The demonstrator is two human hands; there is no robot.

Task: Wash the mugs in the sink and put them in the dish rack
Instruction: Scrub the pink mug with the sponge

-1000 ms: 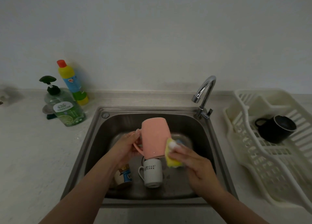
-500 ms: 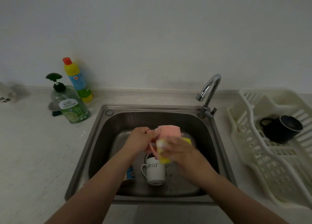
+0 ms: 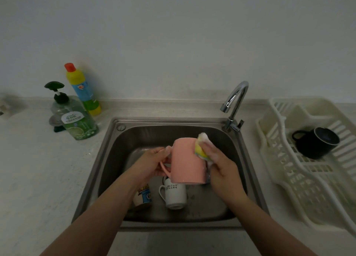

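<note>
Over the steel sink (image 3: 107, 151) my left hand (image 3: 152, 164) grips the handle of a pink mug (image 3: 185, 161), held bottom up. My right hand (image 3: 219, 163) holds a soapy yellow sponge (image 3: 201, 148) against the mug's upper right side. Below the pink mug, a white mug (image 3: 175, 195) with dark lettering lies in the basin. A mug with a blue and yellow print (image 3: 143, 195) lies to its left, partly hidden by my left forearm. A black mug (image 3: 316, 143) lies on its side in the white dish rack (image 3: 300, 180) at the right.
A chrome tap (image 3: 234, 105) rises at the sink's back right corner. On the counter to the left stand a green pump bottle of dish soap (image 3: 77, 118) and a yellow bottle with a red cap (image 3: 82, 89). The wall runs close behind.
The pink mug has turned back to bottom-up after tipping toward me. My right hand has slid the sponge from the mug's lower side up to its upper right edge.
</note>
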